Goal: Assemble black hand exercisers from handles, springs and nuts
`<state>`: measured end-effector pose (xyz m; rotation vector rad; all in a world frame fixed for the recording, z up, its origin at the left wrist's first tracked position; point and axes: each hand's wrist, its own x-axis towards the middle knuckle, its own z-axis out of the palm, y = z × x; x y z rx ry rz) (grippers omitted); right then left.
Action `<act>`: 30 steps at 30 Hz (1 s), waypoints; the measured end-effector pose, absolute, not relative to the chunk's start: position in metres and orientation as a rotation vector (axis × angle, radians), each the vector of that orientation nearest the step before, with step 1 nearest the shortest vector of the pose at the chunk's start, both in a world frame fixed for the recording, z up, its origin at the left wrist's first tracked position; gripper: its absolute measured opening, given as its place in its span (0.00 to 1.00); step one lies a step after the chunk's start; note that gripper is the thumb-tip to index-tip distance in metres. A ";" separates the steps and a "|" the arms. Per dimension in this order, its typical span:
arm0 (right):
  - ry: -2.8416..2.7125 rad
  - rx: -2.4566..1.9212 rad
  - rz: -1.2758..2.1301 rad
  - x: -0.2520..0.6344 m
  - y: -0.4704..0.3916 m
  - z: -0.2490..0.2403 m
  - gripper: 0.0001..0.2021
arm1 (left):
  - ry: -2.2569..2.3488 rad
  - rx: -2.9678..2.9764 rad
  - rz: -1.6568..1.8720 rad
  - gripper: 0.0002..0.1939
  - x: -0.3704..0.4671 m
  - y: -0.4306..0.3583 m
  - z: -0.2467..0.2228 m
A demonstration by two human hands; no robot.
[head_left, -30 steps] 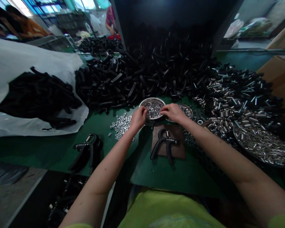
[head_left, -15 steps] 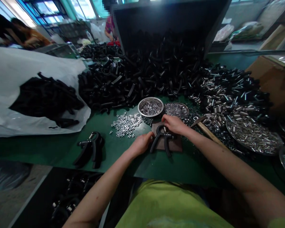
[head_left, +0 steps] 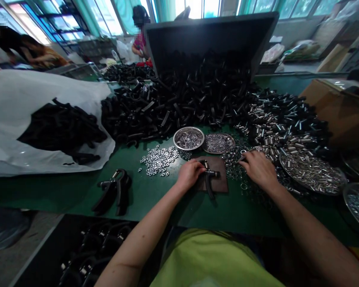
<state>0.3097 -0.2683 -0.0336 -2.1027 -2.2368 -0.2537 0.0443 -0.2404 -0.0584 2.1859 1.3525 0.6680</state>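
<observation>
A black hand grip strengthener [head_left: 208, 186] with a metal spring lies on a small brown pad [head_left: 223, 187]. My left hand [head_left: 189, 174] is closed on its left side, covering much of that handle. To the right, my right hand [head_left: 261, 169] is closed around a hammer, of which only a bit of the metal head [head_left: 242, 158] shows past the fingers; its wooden handle is hidden under the hand and forearm. Left of my arms, more assembled grip strengtheners [head_left: 119, 191] lie together near the table's front edge.
Loose metal nuts [head_left: 158, 161] lie by a steel bowl [head_left: 188, 138] and a tray of small parts [head_left: 219, 143]. A heap of black handles [head_left: 179, 103] spreads behind. Springs and a pin tray [head_left: 314, 169] stand right, a white sack [head_left: 6, 119] left. Other people work beyond.
My right hand has left the grip strengthener and moved right onto the hammer. My left hand has shifted slightly right and farther onto the grip strengthener. The view has tilted up a little.
</observation>
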 end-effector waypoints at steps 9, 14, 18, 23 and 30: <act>-1.966 -2.428 -0.156 0.342 -0.292 -0.050 0.17 | 1.317 2.571 0.416 0.10 0.051 -0.244 -0.058; -1.870 -1.842 0.331 0.299 -0.286 -0.019 0.21 | 1.414 2.651 0.450 0.14 0.051 -0.252 -0.063; -1.959 -1.633 0.516 0.262 -0.276 -0.023 0.20 | 1.417 2.727 0.395 0.15 0.051 -0.255 -0.063; -2.065 -1.691 0.545 0.252 -0.280 -0.030 0.19 | 1.383 2.620 0.449 0.12 0.043 -0.262 -0.063; -2.347 -1.639 0.407 0.245 -0.310 -0.030 0.21 | 1.536 2.251 0.674 0.18 0.032 -0.276 -0.072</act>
